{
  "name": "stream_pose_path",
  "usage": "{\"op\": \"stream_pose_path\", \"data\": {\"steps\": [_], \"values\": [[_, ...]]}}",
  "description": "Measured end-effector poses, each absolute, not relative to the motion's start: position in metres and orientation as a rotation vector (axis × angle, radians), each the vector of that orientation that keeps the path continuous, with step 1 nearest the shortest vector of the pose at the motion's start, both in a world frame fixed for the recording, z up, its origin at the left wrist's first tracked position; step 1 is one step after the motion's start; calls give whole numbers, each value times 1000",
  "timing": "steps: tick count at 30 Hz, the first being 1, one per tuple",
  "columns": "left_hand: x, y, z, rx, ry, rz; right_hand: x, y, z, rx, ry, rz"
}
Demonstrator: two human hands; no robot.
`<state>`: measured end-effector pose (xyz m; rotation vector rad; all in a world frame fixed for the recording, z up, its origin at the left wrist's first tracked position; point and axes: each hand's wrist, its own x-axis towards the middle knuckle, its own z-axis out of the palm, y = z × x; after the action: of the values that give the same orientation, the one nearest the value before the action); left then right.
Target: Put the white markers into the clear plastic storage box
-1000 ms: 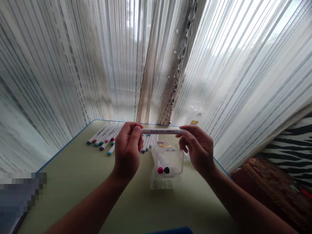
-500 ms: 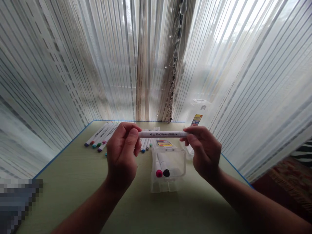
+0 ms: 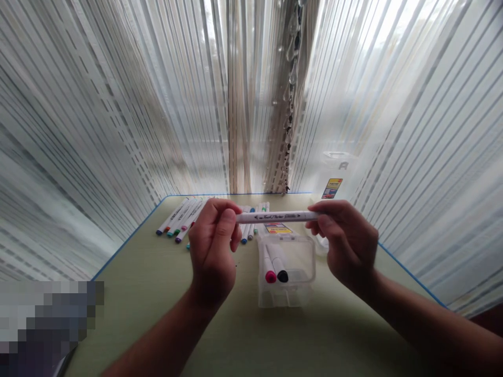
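A white marker pen (image 3: 279,216) with dark printed lettering is held level above the table, stretched between both hands. My left hand (image 3: 214,246) pinches its left end between thumb and fingers. On its right end, my right hand (image 3: 349,241) has a similar pinch; the fingers cover both tips. Below the pen stands a clear plastic case (image 3: 286,298) with its lid raised. Inside lie a marker with a pink-red cap (image 3: 271,276) and one with a black cap (image 3: 282,276).
Several white markers with coloured caps (image 3: 176,220) lie in a row at the back left, more (image 3: 247,230) behind my hands. A second clear case (image 3: 323,245), its lid carrying a yellow label (image 3: 332,188), stands behind my right hand. Striped curtains (image 3: 188,104) hang behind the green table (image 3: 157,293).
The whole view has shifted, so the table, cases and hands appear further right. Both hands keep the same grip on the marker pen.
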<state>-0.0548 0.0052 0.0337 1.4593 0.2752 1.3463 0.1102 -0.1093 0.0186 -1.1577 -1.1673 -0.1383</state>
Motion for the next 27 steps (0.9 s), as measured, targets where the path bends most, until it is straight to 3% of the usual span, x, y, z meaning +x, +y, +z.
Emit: {"op": "stream_pose_path", "data": {"steps": [27], "values": [[-55, 6, 30, 1538, 349, 1339, 113, -111, 16, -1167, -1213, -143]]}}
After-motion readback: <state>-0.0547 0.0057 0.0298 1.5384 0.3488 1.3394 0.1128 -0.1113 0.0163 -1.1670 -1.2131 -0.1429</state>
